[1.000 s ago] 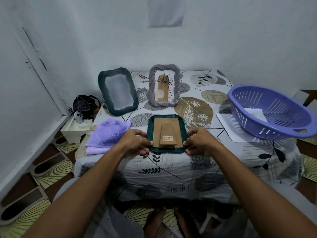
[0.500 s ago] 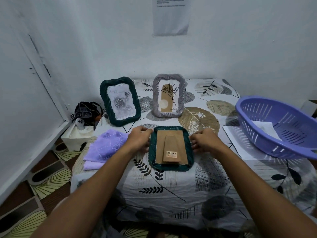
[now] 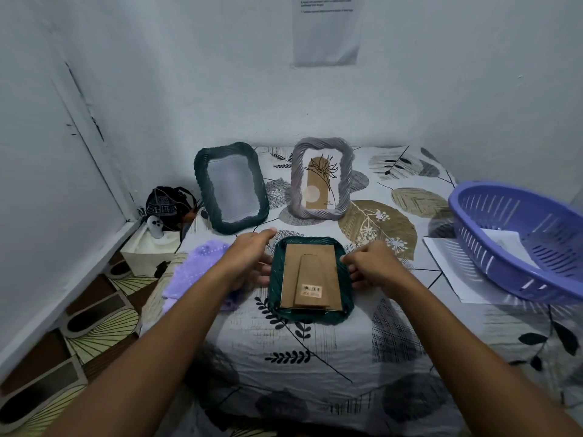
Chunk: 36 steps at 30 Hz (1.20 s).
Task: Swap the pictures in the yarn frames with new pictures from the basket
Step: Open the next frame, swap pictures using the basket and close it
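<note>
Green frame (image 3: 310,277) face-down, centre, brown backing still on. Left hand (image 3: 252,260) relaxed, right hand (image 3: 373,266) curled, flanking frame. Basket (image 3: 520,234) at 3 o'clock holds pictures. Swap pending.

You have three yarn frames: two green, one standing (image 3: 232,187) and one face down (image 3: 310,280), plus one grey (image 3: 321,178). Also one purple basket (image 3: 517,238), one purple cloth (image 3: 195,269), and one sheet on the wall (image 3: 326,29)

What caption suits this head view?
Both hands at a face-down green frame; two frames stand behind, basket at right.
</note>
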Motion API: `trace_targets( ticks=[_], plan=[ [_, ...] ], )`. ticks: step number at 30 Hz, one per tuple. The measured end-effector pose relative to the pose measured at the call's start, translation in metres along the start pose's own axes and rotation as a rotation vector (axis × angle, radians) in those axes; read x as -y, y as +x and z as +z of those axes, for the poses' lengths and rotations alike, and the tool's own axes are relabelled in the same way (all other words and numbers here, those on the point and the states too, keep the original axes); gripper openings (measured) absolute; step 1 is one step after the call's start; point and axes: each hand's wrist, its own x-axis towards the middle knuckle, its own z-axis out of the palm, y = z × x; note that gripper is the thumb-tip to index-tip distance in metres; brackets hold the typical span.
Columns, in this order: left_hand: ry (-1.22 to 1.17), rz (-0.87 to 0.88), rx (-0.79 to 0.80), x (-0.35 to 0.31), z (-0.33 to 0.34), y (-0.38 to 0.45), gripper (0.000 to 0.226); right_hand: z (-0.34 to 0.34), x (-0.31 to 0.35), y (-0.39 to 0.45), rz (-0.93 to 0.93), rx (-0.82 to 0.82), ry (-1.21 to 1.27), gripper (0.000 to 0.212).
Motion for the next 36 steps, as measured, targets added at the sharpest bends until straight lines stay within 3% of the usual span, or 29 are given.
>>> trace_targets(
  ticks=[8,13,16,19,23,28,36],
  plan=[
    [0.042,0.013,0.007,-0.002,-0.005,-0.008,0.038,0.003,0.004,-0.006,-0.021,0.004,-0.033,0.015],
    [0.180,0.161,-0.056,0.000,-0.003,-0.006,0.029,0.015,0.011,-0.011,-0.133,-0.088,-0.165,0.013],
    [0.130,0.100,0.053,0.000,0.007,-0.013,0.031,0.032,0.018,-0.019,-0.129,0.023,-0.233,0.025],
    [0.032,0.030,0.120,0.000,0.014,-0.018,0.032,0.047,0.022,-0.019,-0.133,0.020,-0.281,0.031],
    [-0.022,0.042,0.069,0.000,0.014,-0.016,0.023,0.046,0.022,-0.014,0.016,0.114,-0.035,0.044],
    [-0.012,0.122,-0.062,0.005,0.007,-0.009,0.022,0.035,0.016,-0.011,0.166,0.195,0.372,0.035],
    [-0.096,0.090,-0.038,0.001,0.012,-0.013,0.014,0.026,0.015,-0.014,0.250,0.278,0.558,0.026]
  ],
)
